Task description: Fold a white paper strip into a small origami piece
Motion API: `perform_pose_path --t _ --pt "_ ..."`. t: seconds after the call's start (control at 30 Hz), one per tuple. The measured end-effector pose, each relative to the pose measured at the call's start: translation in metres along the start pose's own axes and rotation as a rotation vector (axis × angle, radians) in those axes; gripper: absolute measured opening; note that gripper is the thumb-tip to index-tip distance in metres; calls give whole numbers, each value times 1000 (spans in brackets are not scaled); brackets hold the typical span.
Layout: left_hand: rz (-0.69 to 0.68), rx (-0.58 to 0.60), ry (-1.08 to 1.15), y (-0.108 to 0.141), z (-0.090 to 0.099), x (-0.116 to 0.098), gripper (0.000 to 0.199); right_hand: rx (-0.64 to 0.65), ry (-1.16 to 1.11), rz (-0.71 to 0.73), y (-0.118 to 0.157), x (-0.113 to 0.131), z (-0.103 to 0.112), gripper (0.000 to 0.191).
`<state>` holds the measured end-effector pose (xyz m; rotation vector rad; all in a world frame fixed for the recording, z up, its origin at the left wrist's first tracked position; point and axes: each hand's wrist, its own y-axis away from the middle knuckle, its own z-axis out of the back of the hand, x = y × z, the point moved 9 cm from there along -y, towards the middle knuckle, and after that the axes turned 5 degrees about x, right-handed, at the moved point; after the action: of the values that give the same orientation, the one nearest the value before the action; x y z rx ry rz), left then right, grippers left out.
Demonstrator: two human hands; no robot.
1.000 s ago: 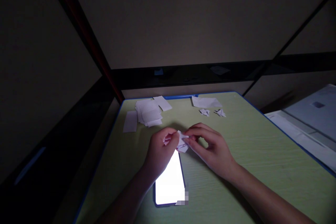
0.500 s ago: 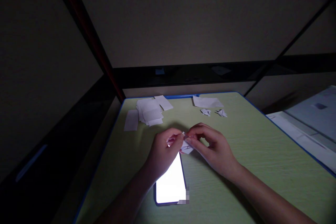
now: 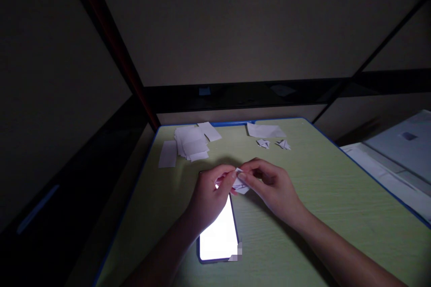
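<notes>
My left hand (image 3: 207, 195) and right hand (image 3: 272, 188) pinch a small folded white paper piece (image 3: 239, 182) between fingertips, just above the glowing phone (image 3: 218, 235) near me on the green table (image 3: 336, 197). I judge it feather-light, limp and easily creased: best held at its folded edges.

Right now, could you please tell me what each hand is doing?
Left hand: closed, pinching the folded paper piece.
Right hand: closed, pinching the same paper from the other side.
</notes>
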<state>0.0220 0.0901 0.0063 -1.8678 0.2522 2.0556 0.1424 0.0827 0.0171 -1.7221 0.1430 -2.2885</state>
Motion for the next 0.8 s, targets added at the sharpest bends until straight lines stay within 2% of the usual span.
perform_pose_path --t 0.3,0.8 --pt "-30 -73 -174 0 6 1 18 -18 -86 -79 2 -12 0 21" --pt "6 -52 -109 0 4 0 20 -13 -130 -110 0 -16 -1 23"
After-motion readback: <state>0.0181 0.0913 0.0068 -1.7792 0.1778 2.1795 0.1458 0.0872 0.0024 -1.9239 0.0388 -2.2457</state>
